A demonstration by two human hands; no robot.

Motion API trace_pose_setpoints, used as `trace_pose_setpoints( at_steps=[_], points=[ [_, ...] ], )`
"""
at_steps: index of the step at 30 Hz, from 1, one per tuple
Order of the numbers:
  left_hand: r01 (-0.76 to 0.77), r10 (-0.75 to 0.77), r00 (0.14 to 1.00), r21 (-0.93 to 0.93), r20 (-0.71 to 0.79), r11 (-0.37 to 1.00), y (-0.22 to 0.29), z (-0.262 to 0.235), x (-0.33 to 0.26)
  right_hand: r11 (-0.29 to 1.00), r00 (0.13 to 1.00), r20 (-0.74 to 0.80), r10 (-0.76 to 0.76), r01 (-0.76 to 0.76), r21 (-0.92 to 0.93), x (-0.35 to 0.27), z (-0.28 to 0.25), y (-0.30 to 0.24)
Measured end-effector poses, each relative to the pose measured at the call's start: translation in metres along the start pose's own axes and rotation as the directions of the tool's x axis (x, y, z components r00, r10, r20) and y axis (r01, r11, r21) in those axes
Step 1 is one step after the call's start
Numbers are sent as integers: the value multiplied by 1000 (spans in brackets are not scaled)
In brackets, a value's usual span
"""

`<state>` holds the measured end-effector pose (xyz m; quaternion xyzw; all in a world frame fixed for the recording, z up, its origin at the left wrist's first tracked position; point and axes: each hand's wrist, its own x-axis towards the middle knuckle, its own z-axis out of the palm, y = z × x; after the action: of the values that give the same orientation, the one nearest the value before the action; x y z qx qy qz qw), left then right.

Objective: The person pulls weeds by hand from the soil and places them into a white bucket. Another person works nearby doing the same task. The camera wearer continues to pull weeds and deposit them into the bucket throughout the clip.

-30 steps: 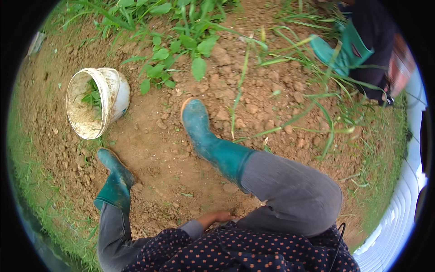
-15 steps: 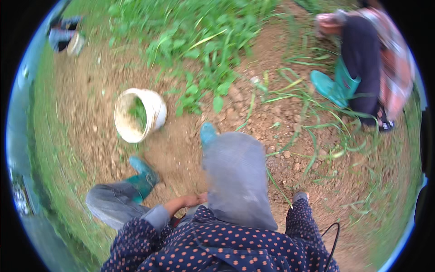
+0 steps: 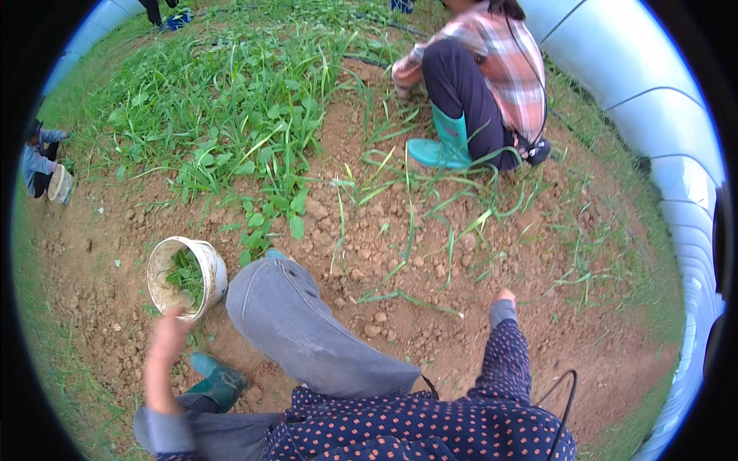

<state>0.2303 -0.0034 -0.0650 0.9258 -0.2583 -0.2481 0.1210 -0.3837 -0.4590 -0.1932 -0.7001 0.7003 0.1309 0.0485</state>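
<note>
My left hand (image 3: pixel 166 336), smeared by motion, is at the near rim of a white bucket (image 3: pixel 213 270). Its fingers are too blurred to tell whether they touch the rim. The bucket leans with its mouth toward the left, and pulled green leaves (image 3: pixel 185 275) lie inside. On the right my arm reaches out low over the soil, and only a small part of my right hand (image 3: pixel 504 295) shows past the grey cuff. Its fingers are hidden. Long green stalks (image 3: pixel 407 299) lie on the crumbly soil just left of that hand.
A person in a plaid shirt (image 3: pixel 492 54) and teal boots (image 3: pixel 444 142) squats ahead to the right. Dense green plants (image 3: pixel 231 115) grow ahead to the left. Another person with a bucket (image 3: pixel 61 184) is at the far left. Pale sheeting (image 3: pixel 638 84) curves along the right.
My left hand has moved from my lap out to the bucket. The view has turned, so the bucket and the squatting person appear further left. My right hand stays low on the right.
</note>
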Motion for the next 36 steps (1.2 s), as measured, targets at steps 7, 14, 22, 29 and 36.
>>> trace_pose_setpoints(
  at_steps=[7, 14, 22, 29, 36],
  points=[
    [-20, 2, 985, -105, -172, 994, -101, -133, -28, 492, 704, -389, -594, 701, 516, 67, -114, -195],
    [420, -336, 892, -282, 303, 862, -173, -81, -25, 760, 761, 38, -648, 649, -36, 178, -6, -374],
    [538, -455, 838, -314, 301, 782, -210, -61, -16, 960, 966, -83, -244, 228, -164, 228, -2, -400],
    [510, -426, 856, -348, 291, 787, -208, -55, -13, 971, 970, -137, -199, 176, -162, 235, -15, -396],
    [542, -454, 834, -318, 313, 778, -196, -58, -5, 939, 935, -166, -314, 331, 88, 277, -26, -333]
  ],
)
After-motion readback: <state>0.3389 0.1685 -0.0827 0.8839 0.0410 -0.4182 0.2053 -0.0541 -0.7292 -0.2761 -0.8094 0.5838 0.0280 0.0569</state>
